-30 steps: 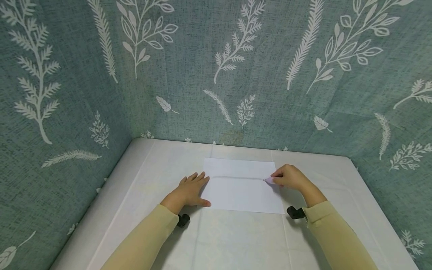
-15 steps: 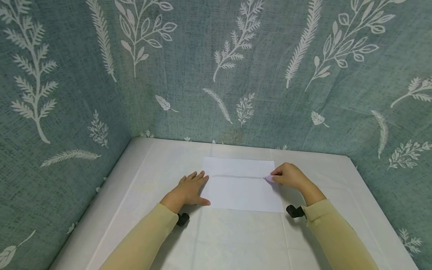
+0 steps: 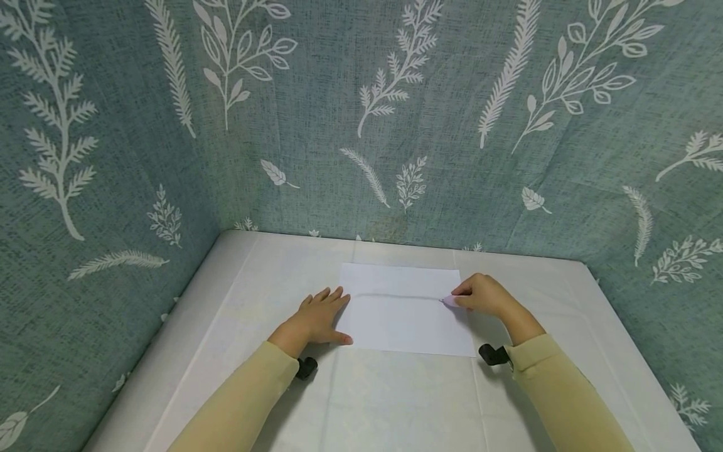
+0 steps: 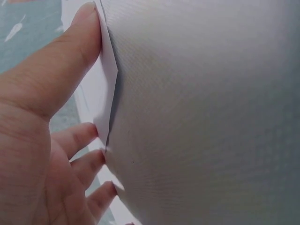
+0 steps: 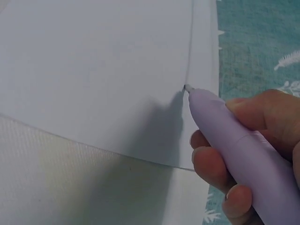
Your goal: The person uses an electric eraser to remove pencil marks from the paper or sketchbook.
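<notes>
A white sheet of paper [image 3: 403,329] lies on the white-covered table, with a faint grey line [image 3: 395,296] running across its upper half. My left hand [image 3: 319,320] rests spread at the sheet's left edge, thumb and fingertips touching the paper. In the left wrist view that paper edge [image 4: 105,93] bends up slightly off the cloth beside the fingers. My right hand [image 3: 486,296] grips a thick lilac pen-shaped tool [image 5: 234,145] between thumb and fingers. Its small metal tip [image 5: 188,88] is at the right end of the line, on or just over the paper.
White cloth [image 3: 407,402] covers the table on all sides of the sheet. Teal leaf-patterned fabric [image 3: 316,125] hangs behind the table and at both sides. A small black wrist camera [image 3: 493,355] sits under the right sleeve, another black camera [image 3: 306,368] under the left.
</notes>
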Tool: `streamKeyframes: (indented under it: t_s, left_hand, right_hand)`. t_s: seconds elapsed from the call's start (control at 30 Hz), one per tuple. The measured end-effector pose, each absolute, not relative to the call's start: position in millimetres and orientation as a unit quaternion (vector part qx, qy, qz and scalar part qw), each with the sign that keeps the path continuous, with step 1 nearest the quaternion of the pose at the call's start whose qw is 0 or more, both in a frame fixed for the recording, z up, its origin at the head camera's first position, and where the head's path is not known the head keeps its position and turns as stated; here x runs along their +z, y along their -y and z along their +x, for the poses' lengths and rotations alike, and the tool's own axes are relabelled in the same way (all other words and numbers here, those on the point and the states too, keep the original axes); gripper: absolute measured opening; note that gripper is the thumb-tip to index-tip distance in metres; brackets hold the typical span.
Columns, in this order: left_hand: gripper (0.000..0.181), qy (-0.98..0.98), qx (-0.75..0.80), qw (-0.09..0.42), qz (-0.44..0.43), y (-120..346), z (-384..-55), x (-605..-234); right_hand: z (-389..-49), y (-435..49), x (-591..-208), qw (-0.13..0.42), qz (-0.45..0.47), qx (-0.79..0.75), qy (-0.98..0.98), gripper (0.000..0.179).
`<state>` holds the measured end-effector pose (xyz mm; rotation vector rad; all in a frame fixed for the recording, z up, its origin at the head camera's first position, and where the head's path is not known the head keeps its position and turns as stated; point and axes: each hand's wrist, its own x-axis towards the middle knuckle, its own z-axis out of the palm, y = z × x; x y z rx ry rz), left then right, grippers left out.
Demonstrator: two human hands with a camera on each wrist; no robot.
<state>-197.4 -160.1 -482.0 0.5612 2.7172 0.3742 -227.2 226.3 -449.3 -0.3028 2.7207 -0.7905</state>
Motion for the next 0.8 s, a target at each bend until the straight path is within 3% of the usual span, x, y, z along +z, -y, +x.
streamKeyframes:
  t_s: [0.8]
  left_hand:
    - [0.102,-0.955,0.132,0.177,0.196,160.7,-196.6,-479.9]
  right_hand:
    - [-226.8,-220.8,-449.5,0.144,-0.098,-0.273,-0.946,0.023]
